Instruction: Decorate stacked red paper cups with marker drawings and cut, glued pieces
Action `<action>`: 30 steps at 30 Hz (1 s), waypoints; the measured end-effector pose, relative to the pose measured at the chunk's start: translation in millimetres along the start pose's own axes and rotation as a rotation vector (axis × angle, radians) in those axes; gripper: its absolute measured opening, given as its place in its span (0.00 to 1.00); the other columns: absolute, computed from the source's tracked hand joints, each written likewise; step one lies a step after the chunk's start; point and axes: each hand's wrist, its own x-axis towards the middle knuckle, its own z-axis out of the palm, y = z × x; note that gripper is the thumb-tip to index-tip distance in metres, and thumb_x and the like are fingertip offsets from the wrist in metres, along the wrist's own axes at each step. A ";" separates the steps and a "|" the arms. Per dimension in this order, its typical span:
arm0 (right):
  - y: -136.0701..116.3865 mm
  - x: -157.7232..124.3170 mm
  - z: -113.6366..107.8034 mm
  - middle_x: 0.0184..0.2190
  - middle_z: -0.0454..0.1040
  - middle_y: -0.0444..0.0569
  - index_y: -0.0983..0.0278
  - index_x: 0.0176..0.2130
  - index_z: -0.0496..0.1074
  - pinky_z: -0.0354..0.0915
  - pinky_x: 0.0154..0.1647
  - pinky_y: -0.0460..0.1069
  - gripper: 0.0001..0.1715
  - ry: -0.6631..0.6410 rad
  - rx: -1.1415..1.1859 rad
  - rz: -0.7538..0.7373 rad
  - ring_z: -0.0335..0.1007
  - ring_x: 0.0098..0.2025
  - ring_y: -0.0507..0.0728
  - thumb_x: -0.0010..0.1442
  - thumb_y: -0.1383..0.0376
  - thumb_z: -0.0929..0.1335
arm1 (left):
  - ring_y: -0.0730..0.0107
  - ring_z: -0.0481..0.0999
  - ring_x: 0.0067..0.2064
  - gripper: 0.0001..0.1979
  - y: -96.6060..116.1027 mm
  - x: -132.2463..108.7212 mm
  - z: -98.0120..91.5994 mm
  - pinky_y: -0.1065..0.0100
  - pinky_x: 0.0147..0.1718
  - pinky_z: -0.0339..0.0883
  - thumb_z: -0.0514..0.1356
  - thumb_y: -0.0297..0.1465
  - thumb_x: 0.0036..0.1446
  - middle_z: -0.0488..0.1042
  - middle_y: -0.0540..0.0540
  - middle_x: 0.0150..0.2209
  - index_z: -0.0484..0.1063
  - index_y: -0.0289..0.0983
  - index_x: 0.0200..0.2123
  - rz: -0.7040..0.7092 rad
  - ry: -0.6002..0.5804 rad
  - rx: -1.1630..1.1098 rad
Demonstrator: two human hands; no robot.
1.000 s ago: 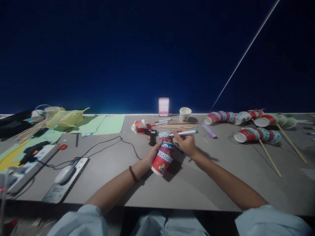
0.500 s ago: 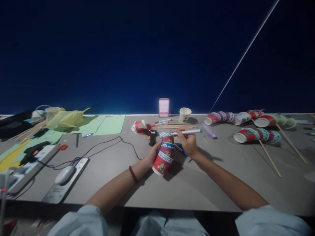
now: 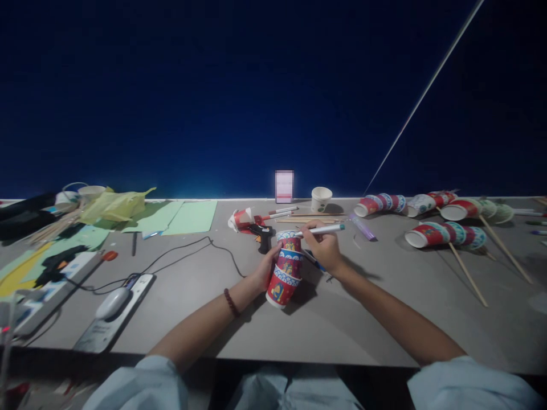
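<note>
My left hand [image 3: 267,270] is closed around the side of a stack of decorated paper cups [image 3: 287,267], red and maroon with blue-and-white wave bands. The stack tilts a little, its lowest cup nearest me. Between the fingers of my right hand [image 3: 323,247] sits a white marker [image 3: 327,229] with a teal end pointing right; its other end reaches the top cup's rim. Whether the tip touches the cup I cannot tell. Just behind the stack lies a black glue gun [image 3: 264,238], partly hidden. A blue-and-black item [image 3: 314,261] lies partly under my right hand.
Finished-looking cup chains on sticks [image 3: 447,234] lie at the right. A white cup [image 3: 321,199] and a lit phone [image 3: 284,187] stand at the back. Left are green paper sheets [image 3: 192,217], a power strip [image 3: 60,293], a mouse [image 3: 114,303] and a trailing cable [image 3: 171,256].
My right hand and the marker have shifted slightly left. The cup stack has turned a little and stands slightly more upright in my left hand.
</note>
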 end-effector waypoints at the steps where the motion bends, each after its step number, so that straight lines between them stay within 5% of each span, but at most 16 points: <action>1: -0.6 0.1 0.0 0.26 0.72 0.44 0.62 0.30 0.68 0.66 0.31 0.47 0.11 -0.008 -0.013 -0.006 0.69 0.29 0.53 0.59 0.58 0.66 | 0.60 0.78 0.29 0.22 -0.1 0.3 -0.3 0.60 0.36 0.70 0.57 0.43 0.58 0.78 0.38 0.31 0.73 0.28 0.41 0.004 0.008 -0.002; 30: -1.1 1.8 -0.5 0.25 0.72 0.44 0.62 0.30 0.68 0.65 0.27 0.45 0.11 0.030 -0.033 -0.001 0.67 0.26 0.52 0.59 0.58 0.66 | 0.60 0.79 0.30 0.22 -1.3 2.7 -4.9 0.61 0.35 0.71 0.56 0.44 0.58 0.79 0.37 0.32 0.74 0.28 0.40 -0.003 -0.046 -0.008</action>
